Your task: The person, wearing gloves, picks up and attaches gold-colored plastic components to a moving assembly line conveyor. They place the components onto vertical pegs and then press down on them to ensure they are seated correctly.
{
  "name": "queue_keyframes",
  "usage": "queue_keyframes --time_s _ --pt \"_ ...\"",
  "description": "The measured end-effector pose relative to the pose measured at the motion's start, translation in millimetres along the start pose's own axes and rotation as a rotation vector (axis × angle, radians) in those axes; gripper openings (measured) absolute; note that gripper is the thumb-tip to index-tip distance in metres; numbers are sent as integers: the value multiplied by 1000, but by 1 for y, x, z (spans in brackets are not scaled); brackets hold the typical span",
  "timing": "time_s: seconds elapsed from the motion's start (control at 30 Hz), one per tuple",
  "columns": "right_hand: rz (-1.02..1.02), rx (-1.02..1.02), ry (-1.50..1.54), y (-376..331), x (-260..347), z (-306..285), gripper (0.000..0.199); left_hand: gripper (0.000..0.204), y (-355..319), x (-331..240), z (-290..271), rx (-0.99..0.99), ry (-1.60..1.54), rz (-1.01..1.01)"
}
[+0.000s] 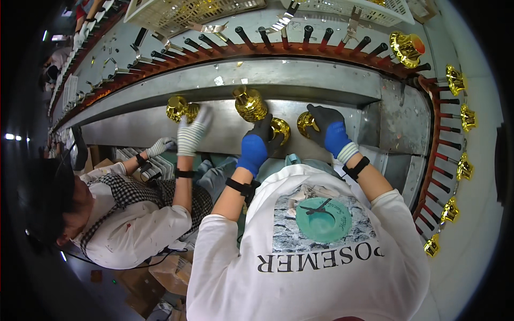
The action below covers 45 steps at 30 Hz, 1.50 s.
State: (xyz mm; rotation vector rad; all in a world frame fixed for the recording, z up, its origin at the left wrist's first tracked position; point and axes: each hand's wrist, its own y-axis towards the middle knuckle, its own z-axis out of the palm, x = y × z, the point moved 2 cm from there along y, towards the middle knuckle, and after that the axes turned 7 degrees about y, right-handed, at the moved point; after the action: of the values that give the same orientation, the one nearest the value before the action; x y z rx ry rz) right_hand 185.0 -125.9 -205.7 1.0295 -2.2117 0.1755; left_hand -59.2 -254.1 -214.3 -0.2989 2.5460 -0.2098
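Both my hands wear black-and-blue gloves over the metal ledge (225,125). My left hand (257,144) is closed around a shiny gold cup-shaped part (281,129), its fingers partly hidden by the glove's back. In my right hand (329,127) is another gold part (305,124), gripped at its side; the two parts are apart. Just beyond my left hand a ribbed gold part (250,105) with a narrow neck rests on the ledge. Further left, a co-worker's striped-gloved hand (194,131) reaches to gold parts (181,108); motion blurs that hand.
A conveyor rail (289,52) with black-tipped upright pegs curves past the ledge and down the right side. Gold parts (465,167) hang on its right stretch. White plastic crates (195,16) stand behind it. A co-worker (134,214) sits close at my left, above cardboard boxes (171,275).
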Motion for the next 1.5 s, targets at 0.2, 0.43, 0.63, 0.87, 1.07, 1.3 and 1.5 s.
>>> queue_keyframes --time_s 0.2,0.43,0.63,0.87,1.07,1.3,1.5 --pt "202 -167 53 -9 -29 16 98 103 -9 21 -8 -196 -219 85" --pt "562 99 660 -18 -31 46 124 103 -36 60 -37 -137 -363 -194" --pt "489 227 865 -3 5 57 120 105 -62 120 5 -36 -519 -255" --pt "442 182 741 41 5 118 118 97 -18 142 -14 239 -1031 -264" --pt "472 194 746 61 24 167 112 84 -15 170 -3 167 -1038 -232" --pt "443 132 895 137 73 193 83 80 26 216 -74 -106 -893 -220" --pt "316 124 1043 236 88 267 102 44 169 303 -251 -837 -890 -380"
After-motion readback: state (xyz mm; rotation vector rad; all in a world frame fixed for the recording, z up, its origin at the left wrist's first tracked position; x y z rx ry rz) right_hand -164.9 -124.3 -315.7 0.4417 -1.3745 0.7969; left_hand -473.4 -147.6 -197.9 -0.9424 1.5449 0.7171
